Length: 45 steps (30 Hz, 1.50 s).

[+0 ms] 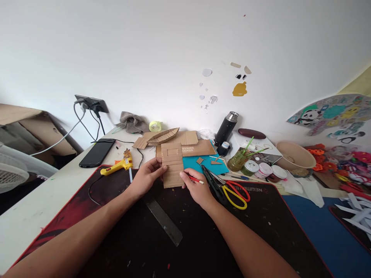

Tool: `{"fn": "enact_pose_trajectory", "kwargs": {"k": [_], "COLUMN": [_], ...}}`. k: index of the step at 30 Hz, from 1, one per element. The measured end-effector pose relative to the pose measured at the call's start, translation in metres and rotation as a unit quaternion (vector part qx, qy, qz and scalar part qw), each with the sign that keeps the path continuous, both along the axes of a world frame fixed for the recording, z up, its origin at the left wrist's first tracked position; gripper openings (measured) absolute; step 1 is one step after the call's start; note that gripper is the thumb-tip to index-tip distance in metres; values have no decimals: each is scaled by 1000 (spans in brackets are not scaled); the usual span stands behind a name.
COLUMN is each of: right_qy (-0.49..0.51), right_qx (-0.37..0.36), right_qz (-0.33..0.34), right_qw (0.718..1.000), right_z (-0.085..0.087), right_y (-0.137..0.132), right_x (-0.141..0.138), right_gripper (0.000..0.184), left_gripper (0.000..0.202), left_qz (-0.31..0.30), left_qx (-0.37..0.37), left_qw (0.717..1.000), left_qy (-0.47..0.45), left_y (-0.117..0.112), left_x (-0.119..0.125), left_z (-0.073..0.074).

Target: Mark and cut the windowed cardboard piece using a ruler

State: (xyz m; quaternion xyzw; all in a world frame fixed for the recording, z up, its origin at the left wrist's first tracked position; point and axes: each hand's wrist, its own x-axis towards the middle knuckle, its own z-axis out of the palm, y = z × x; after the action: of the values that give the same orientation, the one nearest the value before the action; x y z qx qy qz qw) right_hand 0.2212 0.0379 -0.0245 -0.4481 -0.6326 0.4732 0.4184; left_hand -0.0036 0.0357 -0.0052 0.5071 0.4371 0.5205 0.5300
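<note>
A small rectangular piece of cardboard [173, 170] is held up between both hands over the dark mat. My left hand [150, 173] grips its left edge, thumb on the face. My right hand [197, 187] pinches the lower right edge and also has a red pencil [194, 179] tucked in its fingers. Faint lines marking a small rectangle show near the card's top. Below the hands, a clear ruler [164, 221] lies slanted on the mat. Close to my right hand are a black box cutter [213, 185] and scissors [236, 195] with red and yellow handles.
A yellow glue gun [118, 163] and a black phone [97, 153] lie at left. Behind the hands sit cardboard pieces [189, 138] and a blue sheet [193, 163]. A black flask [226, 128], a jar with brushes [237, 160] and paint pots [263, 170] stand at right.
</note>
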Motion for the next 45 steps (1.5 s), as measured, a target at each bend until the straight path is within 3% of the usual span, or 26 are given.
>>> {"fn": "enact_pose_trajectory", "kwargs": {"k": [8,22,45], "right_qy": [15,-8,-1], "right_qx": [-15,3,-5], "right_qz": [8,14,20], "right_qw": [1000,1000,1000], "right_z": [0,6,4], "right_y": [1,-2,-1], "right_x": [0,1,0], "right_gripper": [55,48,55], "left_gripper": [55,55,54], "left_qz": [37,23,10], "left_qx": [9,4,5], "left_qw": [999,1000,1000], "left_qy": [-17,-16,11], "left_y": [4,2,1], "left_x": [-3,-3,-4], "left_z": [-1,0,2]}}
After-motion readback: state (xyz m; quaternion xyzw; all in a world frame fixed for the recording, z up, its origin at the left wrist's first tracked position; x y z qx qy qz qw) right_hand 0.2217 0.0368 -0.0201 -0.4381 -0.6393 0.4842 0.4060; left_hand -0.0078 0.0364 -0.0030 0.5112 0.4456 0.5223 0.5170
